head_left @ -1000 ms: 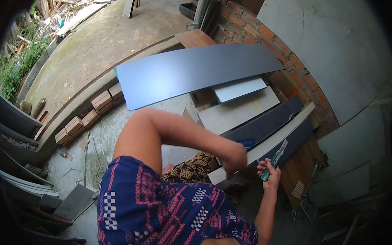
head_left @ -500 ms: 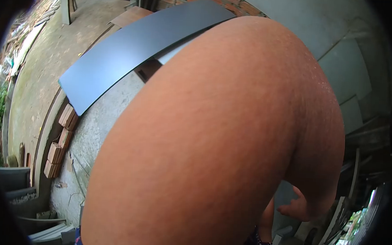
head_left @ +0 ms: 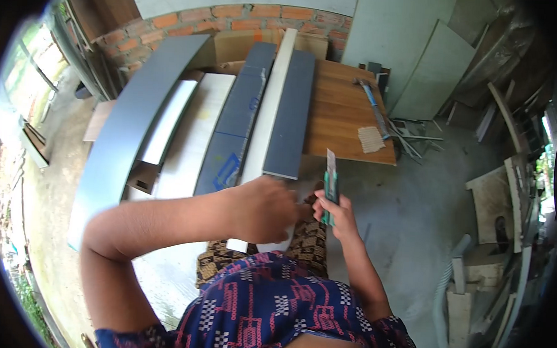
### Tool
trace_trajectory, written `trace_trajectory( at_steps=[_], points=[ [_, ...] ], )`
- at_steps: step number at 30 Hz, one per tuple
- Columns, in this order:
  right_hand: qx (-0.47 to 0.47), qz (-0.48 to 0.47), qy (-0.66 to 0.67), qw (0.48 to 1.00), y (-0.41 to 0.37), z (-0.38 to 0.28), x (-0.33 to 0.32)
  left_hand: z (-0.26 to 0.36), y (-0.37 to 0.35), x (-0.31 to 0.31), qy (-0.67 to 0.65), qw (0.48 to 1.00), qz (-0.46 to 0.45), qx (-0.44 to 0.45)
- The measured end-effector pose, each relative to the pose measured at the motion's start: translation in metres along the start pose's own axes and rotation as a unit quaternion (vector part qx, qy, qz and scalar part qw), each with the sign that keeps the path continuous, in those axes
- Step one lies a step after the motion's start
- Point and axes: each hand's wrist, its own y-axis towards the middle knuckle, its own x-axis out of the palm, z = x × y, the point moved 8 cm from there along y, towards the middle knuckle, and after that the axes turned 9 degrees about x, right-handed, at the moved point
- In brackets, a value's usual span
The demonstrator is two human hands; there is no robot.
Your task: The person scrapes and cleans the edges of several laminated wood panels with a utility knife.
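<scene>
My right hand (head_left: 334, 212) grips a green utility knife (head_left: 331, 184) upright, its blade pointing away from me. My left hand (head_left: 263, 209) reaches across my body and rests on the near end of a long white strip (head_left: 270, 111), its fingers curled. The strip lies between a dark blue panel (head_left: 235, 132) and a grey panel (head_left: 292, 112). My patterned shorts (head_left: 266, 310) fill the bottom of the view.
A long grey panel (head_left: 131, 124) and a white board (head_left: 196, 133) lie to the left. A wooden board (head_left: 346, 111) with a sandpaper piece (head_left: 371, 139) is to the right. Brick wall (head_left: 235, 16) behind; scrap wood and boards stacked at right (head_left: 495, 202).
The view has swung round from the left; my arm, which blocked the camera half a second ago, has dropped. The panels now run straight away from me, with both hands at their near ends.
</scene>
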Motion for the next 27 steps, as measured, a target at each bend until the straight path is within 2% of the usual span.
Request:
trace_trajectory(
  at_steps=[2,4,5,6,7,10,11,14,15,18,19,22,27],
  points=[
    [-0.022,-0.025,-0.016,0.999,-0.006,0.004,-0.002,-0.034,-0.033,0.026,-0.098,0.989,0.059,-0.089],
    [-0.032,-0.034,-0.028,0.999,-0.010,0.009,-0.005,-0.066,-0.070,0.056,-0.150,0.958,0.141,-0.201],
    [-0.030,-0.031,-0.033,0.999,-0.012,0.010,-0.008,-0.075,-0.091,0.066,-0.159,0.930,0.216,-0.250],
    [-0.029,-0.029,-0.038,0.998,-0.012,0.015,-0.009,-0.088,-0.113,0.095,-0.255,0.862,0.318,-0.301],
    [-0.027,-0.029,-0.033,0.999,-0.011,0.020,-0.010,-0.098,-0.135,0.127,-0.361,0.772,0.388,-0.351],
    [-0.020,-0.042,-0.027,0.999,-0.006,0.037,-0.003,-0.102,-0.189,0.235,-0.586,0.430,0.538,-0.427],
    [-0.016,-0.053,-0.023,0.998,-0.004,0.043,0.002,-0.100,-0.198,0.264,-0.601,0.363,0.551,-0.451],
    [0.013,-0.079,-0.025,0.996,-0.002,0.060,0.023,-0.097,-0.205,0.317,-0.644,0.258,0.527,-0.492],
    [0.028,-0.083,-0.031,0.996,-0.003,0.064,0.031,-0.099,-0.205,0.322,-0.646,0.254,0.520,-0.497],
    [0.043,-0.100,-0.057,0.992,-0.004,0.078,0.046,-0.122,-0.197,0.333,-0.662,0.197,0.566,-0.451],
    [0.041,-0.101,-0.070,0.992,-0.007,0.081,0.051,-0.127,-0.197,0.333,-0.659,0.156,0.584,-0.448],
    [0.054,-0.103,-0.102,0.988,-0.015,0.090,0.060,-0.153,-0.190,0.360,-0.670,0.119,0.629,-0.376],
    [0.105,-0.101,-0.136,0.980,-0.027,0.104,0.059,-0.158,-0.190,0.367,-0.667,0.125,0.630,-0.378]
  ],
)
